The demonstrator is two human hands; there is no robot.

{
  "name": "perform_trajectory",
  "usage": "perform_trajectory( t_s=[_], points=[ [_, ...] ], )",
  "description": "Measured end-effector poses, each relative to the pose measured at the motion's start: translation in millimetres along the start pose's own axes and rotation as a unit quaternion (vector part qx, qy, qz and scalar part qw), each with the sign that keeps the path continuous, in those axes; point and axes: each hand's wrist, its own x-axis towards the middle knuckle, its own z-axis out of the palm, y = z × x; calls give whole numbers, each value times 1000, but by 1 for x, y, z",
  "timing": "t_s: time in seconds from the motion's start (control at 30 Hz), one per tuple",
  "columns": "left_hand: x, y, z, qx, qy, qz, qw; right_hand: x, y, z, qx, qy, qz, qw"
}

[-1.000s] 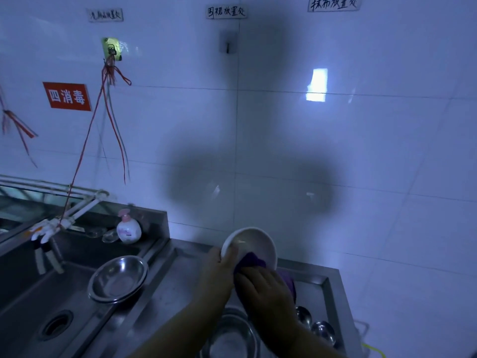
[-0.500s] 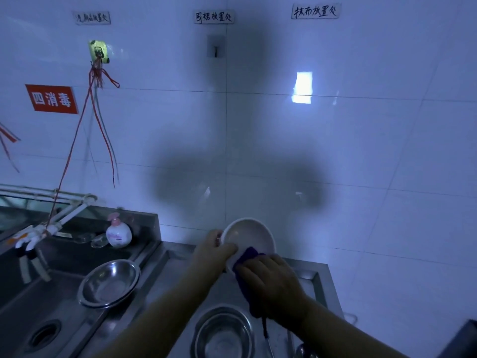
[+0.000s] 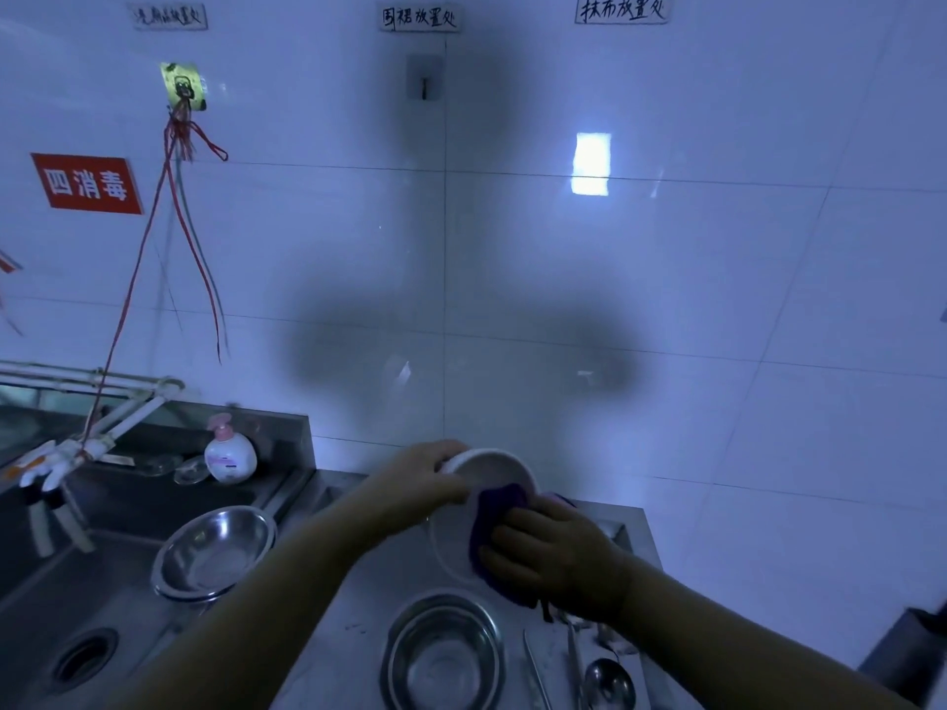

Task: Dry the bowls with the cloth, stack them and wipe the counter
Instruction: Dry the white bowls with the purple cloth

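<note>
My left hand (image 3: 420, 476) grips the rim of a white bowl (image 3: 489, 468) held tilted above the steel counter (image 3: 353, 607). My right hand (image 3: 553, 556) holds a purple cloth (image 3: 499, 509) pressed against the bowl's near side, covering its lower part. A steel bowl (image 3: 443, 653) stands on the counter below my hands. Another steel bowl (image 3: 215, 550) rests tilted on the edge of the sink at the left.
A deep sink (image 3: 77, 632) with a drain lies at the left, a soap pump bottle (image 3: 229, 453) behind it. Chopsticks (image 3: 535, 668) and a steel ladle (image 3: 607, 681) lie right of the counter bowl. White tiled wall stands behind.
The camera has tilted and shifted, bringing more of the counter into view. My right hand with the cloth has slid lower on the white bowl, which my left hand still holds.
</note>
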Motion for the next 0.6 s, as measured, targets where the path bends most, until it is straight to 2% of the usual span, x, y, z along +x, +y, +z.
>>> perform_trajectory(
  t_s=[0.07,0.17,0.23,0.3,0.37,0.43,0.53,0.57,0.6],
  points=[
    [-5,-3,15,-80,88,12,993,9,-3,0,6,42,70,997],
    [-14,-14,51,-193,213,46,957,26,-17,3,16,89,176,980],
    [-14,-17,59,-243,245,60,937,30,-29,7,32,95,208,973],
    [-13,-19,54,-224,231,77,944,27,-35,9,40,90,197,976],
    [-12,-18,42,-151,203,88,963,19,-28,6,40,72,140,987],
    [-10,-15,25,-82,132,69,985,11,-15,-1,36,40,56,997],
    [-6,-11,-1,16,-46,10,999,5,-2,-7,40,-32,-61,997],
    [-7,-11,-5,9,-67,2,998,5,-2,-7,39,-36,-64,997],
    [-8,-12,-5,-23,-50,1,998,7,-4,-7,40,-22,-42,998]
  ],
)
